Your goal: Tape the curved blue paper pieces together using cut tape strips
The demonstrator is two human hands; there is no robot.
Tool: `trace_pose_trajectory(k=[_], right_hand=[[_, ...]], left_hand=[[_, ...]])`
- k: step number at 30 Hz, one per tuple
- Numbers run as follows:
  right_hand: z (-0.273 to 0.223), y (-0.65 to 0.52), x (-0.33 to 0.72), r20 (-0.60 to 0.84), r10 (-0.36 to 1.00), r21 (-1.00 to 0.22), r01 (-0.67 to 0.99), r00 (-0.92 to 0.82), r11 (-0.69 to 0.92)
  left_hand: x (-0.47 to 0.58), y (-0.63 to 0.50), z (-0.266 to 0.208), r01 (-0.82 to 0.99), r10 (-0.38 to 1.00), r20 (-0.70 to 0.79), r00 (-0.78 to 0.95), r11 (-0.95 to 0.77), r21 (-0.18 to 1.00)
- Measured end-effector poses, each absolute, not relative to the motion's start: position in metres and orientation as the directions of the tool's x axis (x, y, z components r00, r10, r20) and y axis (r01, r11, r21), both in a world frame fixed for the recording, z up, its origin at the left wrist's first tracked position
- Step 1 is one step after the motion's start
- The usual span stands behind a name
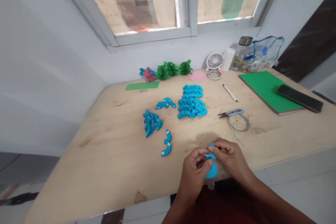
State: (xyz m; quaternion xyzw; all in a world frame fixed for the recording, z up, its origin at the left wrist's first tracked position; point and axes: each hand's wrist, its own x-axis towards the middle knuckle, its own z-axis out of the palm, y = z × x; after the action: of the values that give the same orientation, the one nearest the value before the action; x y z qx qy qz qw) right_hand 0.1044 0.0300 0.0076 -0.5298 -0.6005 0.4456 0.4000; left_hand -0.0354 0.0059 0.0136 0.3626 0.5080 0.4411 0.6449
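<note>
Near the table's front edge, a blue paper cutout (212,171) is pinched between my two hands. My left hand (195,168) grips its left side, fingers curled and thumb on top. At its upper end, my right hand (228,154) pinches the paper between thumb and fingertips. To the left lies a wavy blue paper piece (168,143) with small white patches. Beyond it sit a folded blue paper cluster (152,123) and another curved blue piece (165,103). Stacked blue paper cutouts (192,101) lie farther back, ahead of my hands.
Snips (231,113) lie by a tape roll (248,126) at right, with a pen (230,92) behind. A phone (300,98) rests on a green folder (267,89). Along the wall stand paper flowers (170,70), a small fan (214,61) and a bottle (240,54).
</note>
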Motion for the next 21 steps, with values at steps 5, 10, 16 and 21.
trace_pose_trajectory(k=[5, 10, 16, 21], right_hand=[[0.005, 0.028, 0.128, -0.053, 0.989, -0.972, 0.234, -0.141, -0.019], [0.003, 0.026, 0.147, -0.087, 0.982, -0.977, 0.206, -0.166, -0.052], [0.002, 0.023, 0.150, -0.065, 0.998, -0.974, 0.218, -0.015, -0.060], [0.001, 0.023, 0.138, -0.074, 0.996, -0.981, 0.178, 0.050, -0.081]], left_hand=[[-0.015, 0.004, 0.015, -0.173, 0.936, -0.334, 0.107, 0.349, 0.921], [-0.004, 0.003, 0.016, -0.133, 0.938, -0.334, 0.095, 0.344, 0.929], [0.003, -0.003, 0.018, 0.064, 0.977, -0.209, 0.048, 0.206, 0.976], [0.003, -0.005, 0.018, 0.326, 0.998, -0.062, 0.001, 0.058, 0.944]])
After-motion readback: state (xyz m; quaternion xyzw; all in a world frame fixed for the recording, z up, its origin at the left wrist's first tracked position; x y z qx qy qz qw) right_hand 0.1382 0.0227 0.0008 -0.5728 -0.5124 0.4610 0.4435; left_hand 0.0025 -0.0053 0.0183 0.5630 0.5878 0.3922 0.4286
